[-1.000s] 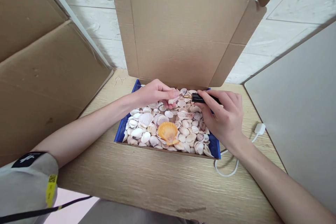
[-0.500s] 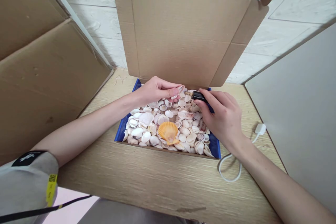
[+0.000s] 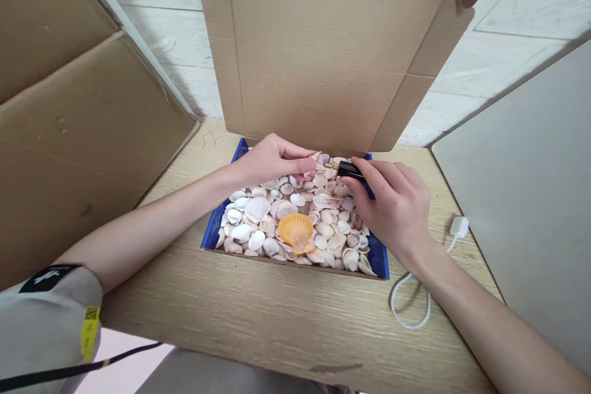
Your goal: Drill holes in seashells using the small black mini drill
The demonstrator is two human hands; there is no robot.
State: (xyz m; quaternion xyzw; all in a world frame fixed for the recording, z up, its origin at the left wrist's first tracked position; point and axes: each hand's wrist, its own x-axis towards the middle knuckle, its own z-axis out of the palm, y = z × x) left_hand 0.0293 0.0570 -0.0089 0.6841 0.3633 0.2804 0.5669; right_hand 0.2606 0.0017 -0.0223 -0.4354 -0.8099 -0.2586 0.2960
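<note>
An open cardboard box with a blue lining holds several pale seashells and one large orange scallop shell. Over the box's far side, my left hand pinches a small pinkish shell between thumb and fingers. My right hand grips a black pen-like tool with a brass tip, and that tip points left at the pinched shell, almost touching it. A white cable runs from under my right wrist.
The box lid stands upright behind the shells. A large cardboard panel leans at the left and a grey panel at the right. A white plug lies on the wooden table.
My left hand has turned the small shell and drawn it slightly in. The right hand with the tool has crept left and up, and the white cable loop has shifted right.
</note>
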